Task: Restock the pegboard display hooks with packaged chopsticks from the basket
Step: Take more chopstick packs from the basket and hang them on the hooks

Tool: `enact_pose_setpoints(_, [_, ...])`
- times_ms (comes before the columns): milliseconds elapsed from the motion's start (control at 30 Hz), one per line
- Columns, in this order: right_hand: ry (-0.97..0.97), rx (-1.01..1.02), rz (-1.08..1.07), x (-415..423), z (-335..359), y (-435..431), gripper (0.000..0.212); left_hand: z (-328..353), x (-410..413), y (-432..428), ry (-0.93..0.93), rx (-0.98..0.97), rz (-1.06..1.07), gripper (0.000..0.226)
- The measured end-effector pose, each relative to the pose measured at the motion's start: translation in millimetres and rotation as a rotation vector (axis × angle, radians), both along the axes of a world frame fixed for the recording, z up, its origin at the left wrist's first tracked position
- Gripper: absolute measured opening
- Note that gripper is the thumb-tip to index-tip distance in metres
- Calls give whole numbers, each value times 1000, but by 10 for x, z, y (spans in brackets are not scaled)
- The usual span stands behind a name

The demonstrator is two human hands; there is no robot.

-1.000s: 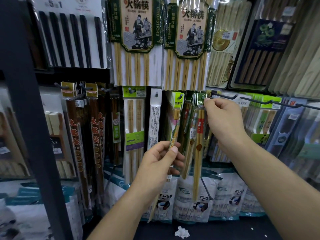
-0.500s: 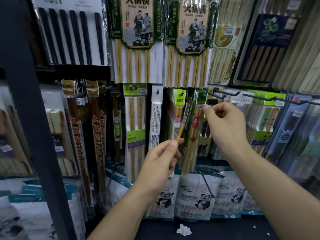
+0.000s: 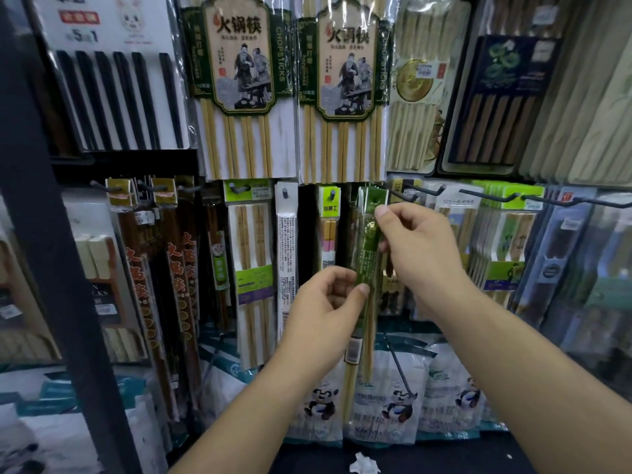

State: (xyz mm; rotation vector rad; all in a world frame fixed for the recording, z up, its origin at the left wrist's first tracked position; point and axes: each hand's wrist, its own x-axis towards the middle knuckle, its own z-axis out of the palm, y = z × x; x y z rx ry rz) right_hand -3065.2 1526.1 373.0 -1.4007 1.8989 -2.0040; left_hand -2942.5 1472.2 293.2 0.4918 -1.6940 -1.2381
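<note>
Left hand [image 3: 325, 309] risen closer to right hand [image 3: 424, 254], both pinching green chopstick pack [image 3: 368, 254]

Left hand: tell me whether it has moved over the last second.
Yes. The left hand has risen and shifted right against the narrow white package, pinching the green chopstick pack.

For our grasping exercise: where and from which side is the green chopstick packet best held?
Pinch the green chopstick packet near its flat top, from the right, as the right hand does; long, thin and upright, it needs the left hand steadying its middle.
</note>
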Motion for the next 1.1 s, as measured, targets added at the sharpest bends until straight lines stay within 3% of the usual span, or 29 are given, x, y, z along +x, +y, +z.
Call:
enact_pose_setpoints(167, [-37, 17, -10, -92, 66, -130, 40, 24, -82, -36, -81, -77, 51, 8])
enact_pose_setpoints(467, [-3, 13, -8, -119, 56, -172, 44, -4, -91, -31, -139, -100, 58, 5])
enact_pose_setpoints(533, [20, 24, -18, -149, 10, -170, 45, 7, -85, -25, -220, -186, 115, 5])
enact_pose_setpoints(600, [52, 31, -40, -185, -44, -151, 37, 43, -72, -28, -354, -392, 246, 3])
enact_pose_setpoints(667, [94, 33, -58, -220, -109, -123, 27, 83, -73, -21, -430, -574, 367, 17])
enact_pose_setpoints(733, [119, 23, -62, -265, -192, -98, 19, 128, -93, -2, -416, -607, 411, 30])
enact_pose_setpoints(833, [116, 30, -24, -345, -349, -93, 10, 159, -175, 9, -359, -502, 374, 47])
enact_pose_setpoints(967, [135, 119, 224, -394, -552, -135, 50, 265, -415, -1, -170, -34, 95, 65])
enact_pose_setpoints(1100, [44, 172, 382, -393, -668, -224, 69, 377, -638, -71, -1, 145, -6, 67])
